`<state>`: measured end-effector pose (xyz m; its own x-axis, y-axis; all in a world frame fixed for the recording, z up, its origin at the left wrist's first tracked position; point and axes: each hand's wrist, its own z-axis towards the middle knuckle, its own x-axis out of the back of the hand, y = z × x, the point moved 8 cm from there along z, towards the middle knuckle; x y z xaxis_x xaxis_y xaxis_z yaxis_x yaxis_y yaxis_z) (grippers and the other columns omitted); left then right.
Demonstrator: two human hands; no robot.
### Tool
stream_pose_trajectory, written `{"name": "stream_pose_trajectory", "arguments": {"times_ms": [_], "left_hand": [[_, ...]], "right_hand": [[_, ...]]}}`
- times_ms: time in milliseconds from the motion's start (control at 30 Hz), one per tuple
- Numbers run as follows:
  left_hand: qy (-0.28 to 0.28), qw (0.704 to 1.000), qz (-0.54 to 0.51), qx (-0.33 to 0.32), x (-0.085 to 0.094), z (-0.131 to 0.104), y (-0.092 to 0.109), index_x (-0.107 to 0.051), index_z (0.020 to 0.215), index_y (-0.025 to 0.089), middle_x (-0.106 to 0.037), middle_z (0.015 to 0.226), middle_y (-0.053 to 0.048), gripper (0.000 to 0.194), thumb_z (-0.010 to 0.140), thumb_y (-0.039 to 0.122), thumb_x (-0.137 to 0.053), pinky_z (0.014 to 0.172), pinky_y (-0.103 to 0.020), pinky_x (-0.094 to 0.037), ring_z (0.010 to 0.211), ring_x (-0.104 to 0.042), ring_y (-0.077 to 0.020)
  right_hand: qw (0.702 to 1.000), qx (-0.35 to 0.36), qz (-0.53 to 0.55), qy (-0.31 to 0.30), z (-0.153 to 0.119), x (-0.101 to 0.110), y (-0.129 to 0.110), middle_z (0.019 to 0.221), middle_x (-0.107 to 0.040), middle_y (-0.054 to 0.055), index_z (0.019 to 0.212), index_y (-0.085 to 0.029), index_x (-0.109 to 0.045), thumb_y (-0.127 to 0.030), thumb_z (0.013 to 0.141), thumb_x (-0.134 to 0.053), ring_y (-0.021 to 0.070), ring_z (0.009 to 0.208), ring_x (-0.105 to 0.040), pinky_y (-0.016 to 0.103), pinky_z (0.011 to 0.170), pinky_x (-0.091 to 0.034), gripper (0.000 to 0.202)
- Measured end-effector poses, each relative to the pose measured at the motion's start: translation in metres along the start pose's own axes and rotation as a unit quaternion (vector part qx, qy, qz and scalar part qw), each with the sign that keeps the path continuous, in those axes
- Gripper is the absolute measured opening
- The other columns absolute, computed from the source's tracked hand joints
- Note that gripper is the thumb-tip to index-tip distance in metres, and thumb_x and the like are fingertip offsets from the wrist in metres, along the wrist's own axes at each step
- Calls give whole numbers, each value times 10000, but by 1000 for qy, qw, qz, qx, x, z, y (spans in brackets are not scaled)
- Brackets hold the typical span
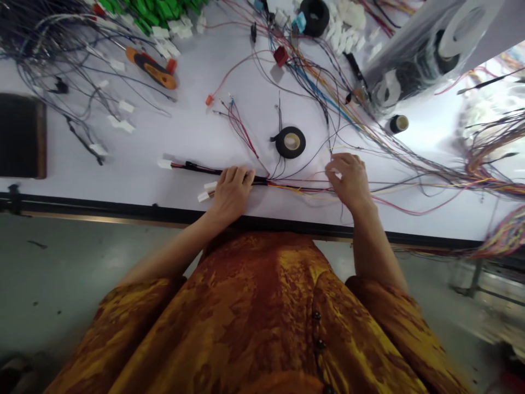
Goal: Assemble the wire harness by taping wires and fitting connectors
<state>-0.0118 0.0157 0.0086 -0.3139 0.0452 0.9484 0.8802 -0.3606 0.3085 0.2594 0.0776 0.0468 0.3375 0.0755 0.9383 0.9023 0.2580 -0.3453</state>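
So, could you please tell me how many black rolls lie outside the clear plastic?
3: a large roll in the middle, another roll at the back beside white pieces, and a small roll in front of the plastic. Others may be hidden.

On the desk [135,128], a dark, flat box [22,135] lies at the left edge, below a tangle of dark wires [45,38]. An orange-and-black-handled tool [151,68] lies near a pile of green connectors [151,11]. Clear-wrapped rolls [426,60] lie at upper right, with a small black spool [398,124] just beside them.
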Motion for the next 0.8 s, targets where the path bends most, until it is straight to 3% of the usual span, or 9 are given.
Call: {"name": "stream_pose_trajectory", "arguments": {"times_ms": [133,233,367,433,500,600,667,733,800], "left_hand": [[-2,1000,-12,14,-7,-1,-1,-544,1385,120,-595,1262,-211,432,976,170,-418,1001,-525,-468,1156,-518,-336],[-1,999,-35,15,-10,-1,-2,-516,1406,105,-574,1294,-210,447,976,180,-420,1032,-513,-451,1179,-500,-328],[0,999,-52,14,-11,0,-3,-513,1419,130,-578,1271,-199,462,965,192,-447,1022,-524,-432,1161,-502,-329],[-7,999,-43,10,-11,0,-4,-522,1416,124,-589,1243,-203,462,967,212,-453,1004,-523,-427,1150,-507,-336],[-15,999,-31,12,-11,0,-5,-524,1417,115,-593,1231,-207,465,974,237,-453,993,-516,-421,1149,-507,-342],[-26,999,-19,17,-12,0,-8,-481,1469,122,-597,1187,-198,511,981,270,-455,958,-494,-425,1114,-514,-338],[-30,999,-11,6,-13,0,-8,-458,1505,198,-600,1127,-171,519,992,266,-432,924,-482,-428,1066,-523,-324],[-30,1000,-2,-5,-14,0,-7,-479,1496,291,-597,1082,-149,500,1006,254,-390,895,-476,-425,1020,-526,-308],[-32,999,2,-8,-16,1,-7,-515,1466,331,-593,1064,-143,485,1009,249,-373,880,-474,-424,997,-524,-298]], "right_hand": [[983,-39,168,59,18,48,-20,796,-647,29,809,-245,-619,-278,800,-633,206,735,-626,420,737,-525,37],[915,-96,390,-30,50,57,-54,677,-560,-33,859,-261,-615,-316,793,-674,97,482,-465,296,493,-398,105],[782,-167,569,-191,110,12,-129,749,-589,-16,851,-229,-574,-420,948,-574,72,516,-479,224,435,-349,214],[702,-176,667,-175,147,-24,-162,817,-620,-19,855,-227,-540,-384,959,-609,92,681,-598,209,504,-460,201],[662,-227,692,-176,172,-72,-182,819,-603,-28,837,-212,-488,-385,1012,-537,86,821,-646,199,654,-547,251],[664,-283,662,-201,186,-127,-192,795,-563,-26,816,-198,-432,-322,1056,-449,72,871,-631,202,774,-561,271],[693,-241,642,-222,187,-134,-194,830,-596,-14,873,-184,-480,-310,1016,-532,95,869,-656,239,787,-570,197],[777,-162,562,-233,183,-121,-189,836,-636,3,981,-182,-528,-301,930,-643,154,798,-687,305,713,-580,173],[874,-76,440,-190,179,-97,-177,815,-660,6,1121,-195,-531,-263,878,-654,196,704,-684,342,623,-558,281]]}}
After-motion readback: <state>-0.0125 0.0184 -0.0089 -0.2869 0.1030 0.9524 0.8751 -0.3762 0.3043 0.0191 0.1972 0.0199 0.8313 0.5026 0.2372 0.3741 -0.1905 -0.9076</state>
